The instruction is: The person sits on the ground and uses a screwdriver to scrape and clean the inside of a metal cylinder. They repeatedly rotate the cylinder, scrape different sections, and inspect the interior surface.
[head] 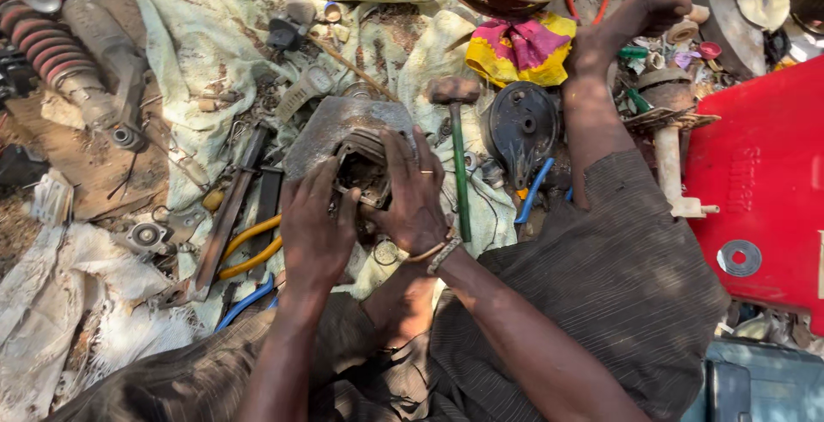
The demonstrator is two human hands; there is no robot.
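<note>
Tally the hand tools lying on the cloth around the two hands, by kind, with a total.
Hammer, green handle: 1
Pliers, yellow grips: 1
Pliers, blue grips: 2
Total: 4
Both hands, left hand and right hand, grip a dirty metal part.

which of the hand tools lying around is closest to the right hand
The green-handled hammer, lying just beside the right hand; the yellow-handled pliers and blue-handled pliers lie farther off.

A stained pale cloth (215, 36) is covering the dirt ground (86, 160). On the cloth a green-handled hammer (459, 156), a dark round metal cover (521, 126) and yellow-handled pliers (249, 250) are lying. At the far left a red coil-spring shock absorber (51, 48) is resting on the ground; a red panel (764, 173) is lying at the right.
</note>
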